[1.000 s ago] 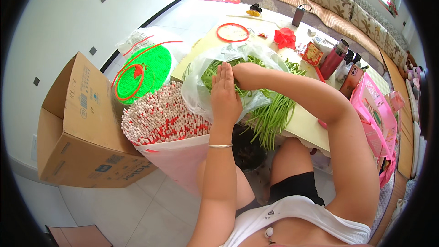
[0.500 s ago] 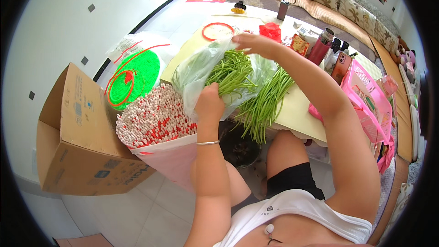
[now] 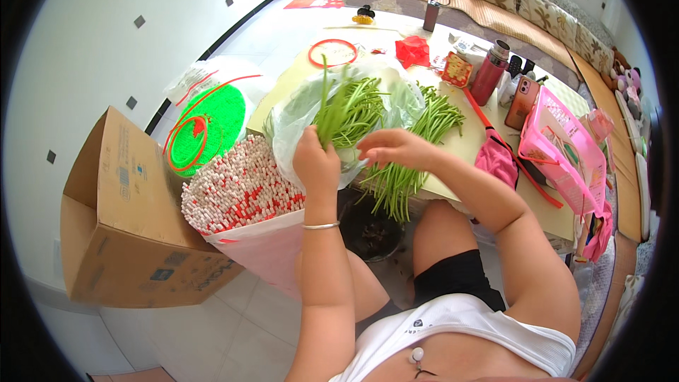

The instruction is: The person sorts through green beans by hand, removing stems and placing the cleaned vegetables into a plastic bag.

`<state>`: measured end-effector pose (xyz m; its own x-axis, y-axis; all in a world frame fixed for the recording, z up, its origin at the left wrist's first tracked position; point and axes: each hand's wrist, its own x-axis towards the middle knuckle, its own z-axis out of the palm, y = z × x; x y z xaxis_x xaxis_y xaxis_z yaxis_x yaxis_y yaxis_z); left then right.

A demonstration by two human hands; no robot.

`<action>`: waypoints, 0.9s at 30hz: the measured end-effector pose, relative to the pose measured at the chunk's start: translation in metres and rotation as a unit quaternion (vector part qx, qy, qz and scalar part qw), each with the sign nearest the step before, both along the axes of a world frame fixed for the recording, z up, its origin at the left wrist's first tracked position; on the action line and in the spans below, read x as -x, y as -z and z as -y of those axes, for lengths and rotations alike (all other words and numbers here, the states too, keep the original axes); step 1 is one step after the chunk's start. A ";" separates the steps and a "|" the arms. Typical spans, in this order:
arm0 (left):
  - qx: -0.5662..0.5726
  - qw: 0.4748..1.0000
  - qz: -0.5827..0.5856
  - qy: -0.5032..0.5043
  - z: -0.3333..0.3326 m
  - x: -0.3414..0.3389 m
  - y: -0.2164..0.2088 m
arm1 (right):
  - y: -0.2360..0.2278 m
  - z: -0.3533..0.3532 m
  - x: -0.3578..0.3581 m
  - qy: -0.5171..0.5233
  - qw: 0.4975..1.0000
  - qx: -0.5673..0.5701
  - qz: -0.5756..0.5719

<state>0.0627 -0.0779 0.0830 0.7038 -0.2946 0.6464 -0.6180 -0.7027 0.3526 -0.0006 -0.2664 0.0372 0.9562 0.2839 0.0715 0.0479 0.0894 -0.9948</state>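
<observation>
The person's left hand [image 3: 316, 161] grasps green stalks [image 3: 329, 114] over the plastic bag [image 3: 284, 145]; right hand [image 3: 391, 148] relaxed, apparently empty. Loose stalks [image 3: 393, 182] overhang the table [image 3: 461, 143] edge: a forearm brush could dislodge them.

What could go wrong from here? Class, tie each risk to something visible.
The green stalks hanging over the table edge might slide toward the dark bucket below. The upright bunch could slip or scatter, since only the left hand grips it.
</observation>
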 end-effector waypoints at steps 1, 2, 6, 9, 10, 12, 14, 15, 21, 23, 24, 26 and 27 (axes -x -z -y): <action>-0.045 0.999 0.010 0.008 0.000 0.004 0.001 | 0.008 -0.019 -0.001 0.013 0.995 -0.102 0.010; -0.086 0.996 0.016 0.023 0.007 0.009 0.006 | 0.013 -0.029 -0.001 0.034 0.979 -0.200 0.017; -0.170 0.980 0.034 0.100 0.012 0.031 0.018 | 0.002 -0.059 -0.008 0.104 0.870 -0.482 -0.020; -0.156 0.977 -0.018 0.142 0.008 0.043 0.011 | -0.004 -0.065 -0.007 0.139 0.836 -0.529 -0.036; -0.142 0.977 -0.034 0.157 0.008 0.047 0.007 | 0.000 -0.065 -0.006 0.140 0.838 -0.526 -0.024; -0.084 0.971 -0.063 0.214 0.002 0.053 -0.008 | 0.003 -0.064 -0.003 0.141 0.843 -0.519 0.002; -0.030 0.966 -0.092 0.239 -0.006 0.056 -0.014 | 0.001 -0.062 0.004 0.106 0.832 -0.544 0.025; -0.006 0.966 -0.106 0.236 -0.010 0.057 -0.016 | 0.000 -0.062 0.007 0.090 0.831 -0.547 0.051; 0.060 0.965 -0.097 0.234 -0.009 0.055 -0.026 | -0.028 -0.058 0.006 0.046 0.884 -0.454 0.102; 0.115 0.949 -0.125 0.267 0.003 0.067 -0.033 | -0.045 -0.060 0.016 0.058 0.925 -0.356 0.115; 0.105 0.947 -0.144 0.268 0.004 0.065 -0.028 | -0.050 -0.061 0.021 0.067 0.942 -0.305 0.122; 0.085 0.942 -0.181 0.268 0.003 0.062 -0.015 | -0.039 -0.069 0.021 0.079 0.947 -0.283 0.126; 0.085 0.942 -0.181 0.269 0.005 0.062 -0.012 | -0.037 -0.071 0.020 0.089 0.953 -0.259 0.130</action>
<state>0.0009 -0.0827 0.0952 0.6663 -0.5851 0.4623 -0.6857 -0.2371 0.6881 -0.0205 -0.1957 0.0746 0.9166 -0.0197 0.3994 0.3477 0.5324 -0.7718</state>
